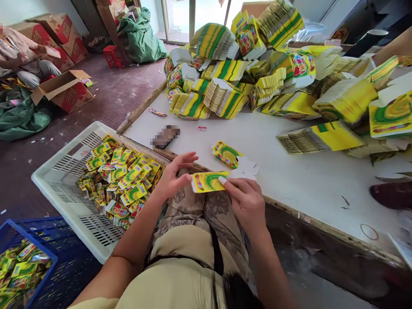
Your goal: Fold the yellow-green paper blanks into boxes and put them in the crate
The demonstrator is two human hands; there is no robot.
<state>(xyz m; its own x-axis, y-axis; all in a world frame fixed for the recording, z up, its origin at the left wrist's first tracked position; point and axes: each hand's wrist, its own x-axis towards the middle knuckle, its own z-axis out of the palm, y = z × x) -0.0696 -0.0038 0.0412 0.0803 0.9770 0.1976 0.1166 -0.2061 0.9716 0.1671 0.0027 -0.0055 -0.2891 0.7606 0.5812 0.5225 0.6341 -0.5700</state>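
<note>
A small yellow-and-green printed carton (209, 182) is held over my lap, its white flaps (243, 168) spread at the right end. My right hand (247, 201) pinches that end, thumb on the printed face and fingers beneath. At the carton's left end is my left hand (174, 177), fingers stretched apart and thumb tip close against the edge; whether it touches, I cannot tell. Another carton of the same print (227, 154) lies on the white table (257, 141) just beyond, its right end unfolded.
Piled at the back of the table are bundles of flat cartons (225, 98). A phone (165, 136) lies near the edge. To my left stand a white crate (64, 165) and a blue crate (48, 257), both holding small cartons. A seated person (25, 56) is far left.
</note>
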